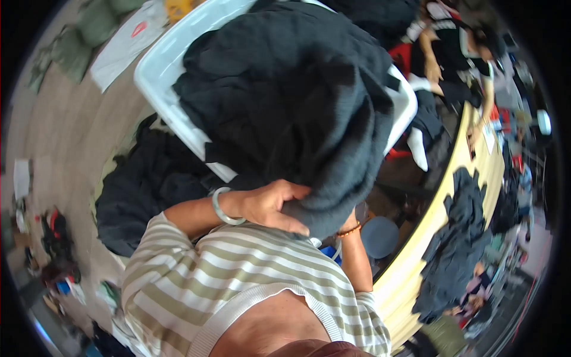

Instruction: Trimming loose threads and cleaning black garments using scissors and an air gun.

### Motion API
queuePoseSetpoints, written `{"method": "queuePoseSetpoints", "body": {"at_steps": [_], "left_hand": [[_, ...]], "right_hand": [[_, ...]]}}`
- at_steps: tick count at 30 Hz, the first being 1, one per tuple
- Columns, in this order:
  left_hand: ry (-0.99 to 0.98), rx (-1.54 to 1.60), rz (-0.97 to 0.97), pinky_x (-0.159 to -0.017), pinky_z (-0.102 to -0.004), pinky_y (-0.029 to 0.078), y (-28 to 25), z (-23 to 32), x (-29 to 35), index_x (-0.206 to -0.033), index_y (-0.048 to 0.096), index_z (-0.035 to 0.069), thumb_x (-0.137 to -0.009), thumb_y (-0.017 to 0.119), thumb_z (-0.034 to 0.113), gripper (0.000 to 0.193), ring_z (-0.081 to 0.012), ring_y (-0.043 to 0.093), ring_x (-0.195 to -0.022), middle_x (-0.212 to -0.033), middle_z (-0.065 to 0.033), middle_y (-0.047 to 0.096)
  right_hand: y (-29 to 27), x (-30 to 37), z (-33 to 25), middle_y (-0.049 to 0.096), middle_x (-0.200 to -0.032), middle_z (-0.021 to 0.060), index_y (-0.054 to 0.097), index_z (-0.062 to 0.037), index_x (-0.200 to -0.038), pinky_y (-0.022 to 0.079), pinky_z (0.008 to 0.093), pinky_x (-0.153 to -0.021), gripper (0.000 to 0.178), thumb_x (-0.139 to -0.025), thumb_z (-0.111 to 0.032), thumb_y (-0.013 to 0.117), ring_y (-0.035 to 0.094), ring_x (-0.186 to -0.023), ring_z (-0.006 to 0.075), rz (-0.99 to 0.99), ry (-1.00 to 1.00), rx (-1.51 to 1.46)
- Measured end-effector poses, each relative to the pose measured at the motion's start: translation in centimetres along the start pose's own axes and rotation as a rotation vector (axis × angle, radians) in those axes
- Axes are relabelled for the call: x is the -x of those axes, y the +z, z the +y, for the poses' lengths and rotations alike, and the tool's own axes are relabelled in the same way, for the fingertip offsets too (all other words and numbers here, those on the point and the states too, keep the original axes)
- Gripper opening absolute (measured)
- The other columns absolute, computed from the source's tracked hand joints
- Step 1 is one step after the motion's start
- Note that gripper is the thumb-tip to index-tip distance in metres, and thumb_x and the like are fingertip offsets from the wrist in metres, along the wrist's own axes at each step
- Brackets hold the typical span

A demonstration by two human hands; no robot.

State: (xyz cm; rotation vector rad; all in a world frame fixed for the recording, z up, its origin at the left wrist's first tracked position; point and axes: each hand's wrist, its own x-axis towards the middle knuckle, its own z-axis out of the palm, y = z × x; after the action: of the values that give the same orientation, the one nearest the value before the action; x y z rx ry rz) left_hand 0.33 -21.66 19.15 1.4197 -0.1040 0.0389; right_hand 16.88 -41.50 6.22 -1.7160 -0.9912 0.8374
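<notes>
A large heap of black cloth (267, 89) fills a white plastic tub (163, 98) in front of me. One fold of dark cloth (342, 199) comes up from the heap toward my chest. My left hand (270, 205), with a pale bangle at its wrist, is closed on the fold's near edge, thumb and fingers on either side. On the other side of the fold is my right hand (350, 221), with a beaded bracelet at its wrist. Its fingers are behind the cloth, so their grip is hidden.
More black cloth (154, 184) lies left of the tub. At right a curved pale-topped table (410, 291) carries a dark garment (455, 238). A grey round seat (380, 237) stands beside my right arm. A co-worker (452, 59) reaches over the table. Sacks (89, 30) lie far left.
</notes>
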Motion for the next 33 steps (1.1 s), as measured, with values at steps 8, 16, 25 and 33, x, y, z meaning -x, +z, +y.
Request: {"method": "queuePoseSetpoints", "body": {"at_steps": [8, 16, 25, 33], "left_hand": [[-0.085, 0.204, 0.085, -0.099, -0.0317, 0.043, 7.1, -5.9, -7.1, -0.133, 0.044, -0.007, -0.089, 0.068, 0.007, 0.053, -0.0158, 0.053, -0.112, -0.123, -0.0103, 0.056], [-0.259, -0.025, -0.333, -0.095, -0.0309, 0.048, 16.8, -8.2, -14.0, -0.127, 0.056, 0.0, -0.091, 0.063, 0.005, 0.037, -0.0169, 0.06, -0.106, -0.112, -0.0087, 0.062], [-0.453, -0.076, -0.353, -0.091, -0.0274, 0.049, 18.3, -12.6, -12.7, -0.128, 0.055, -0.001, -0.093, 0.061, 0.006, 0.037, -0.0136, 0.06, -0.103, -0.11, -0.0073, 0.062], [-0.234, -0.504, -0.162, -0.085, -0.0417, 0.048, 12.9, -12.6, -11.5, -0.115, 0.059, 0.0, -0.088, 0.065, 0.021, 0.036, -0.0323, 0.062, -0.095, -0.1, -0.0154, 0.063]], "right_hand": [[-15.7, 8.3, -2.2, 0.067, -0.103, 0.0233, 0.065, 0.0005, -0.106, 0.052, 0.0453, -0.079, 0.031, -0.08, -0.015, 0.064, 0.064, -0.095, 0.0422, 0.64, 0.151, 0.683], [-43.2, 22.6, -4.4, 0.068, -0.097, 0.0194, 0.067, -0.003, -0.104, 0.052, 0.0459, -0.075, 0.03, -0.081, -0.021, 0.063, 0.064, -0.09, 0.0426, 1.224, -0.149, 1.295], [-54.5, 26.1, 1.6, 0.061, -0.118, 0.03, 0.058, -0.0022, -0.119, 0.048, 0.0485, -0.091, 0.038, -0.087, -0.022, 0.054, 0.058, -0.112, 0.0441, 0.962, 1.019, 0.858], [-31.0, 19.2, 15.8, 0.057, -0.06, 0.0073, 0.051, -0.0067, -0.116, 0.045, 0.0323, -0.04, 0.024, -0.094, -0.015, 0.055, 0.057, -0.045, 0.0171, 0.596, 0.831, 0.19]]}}
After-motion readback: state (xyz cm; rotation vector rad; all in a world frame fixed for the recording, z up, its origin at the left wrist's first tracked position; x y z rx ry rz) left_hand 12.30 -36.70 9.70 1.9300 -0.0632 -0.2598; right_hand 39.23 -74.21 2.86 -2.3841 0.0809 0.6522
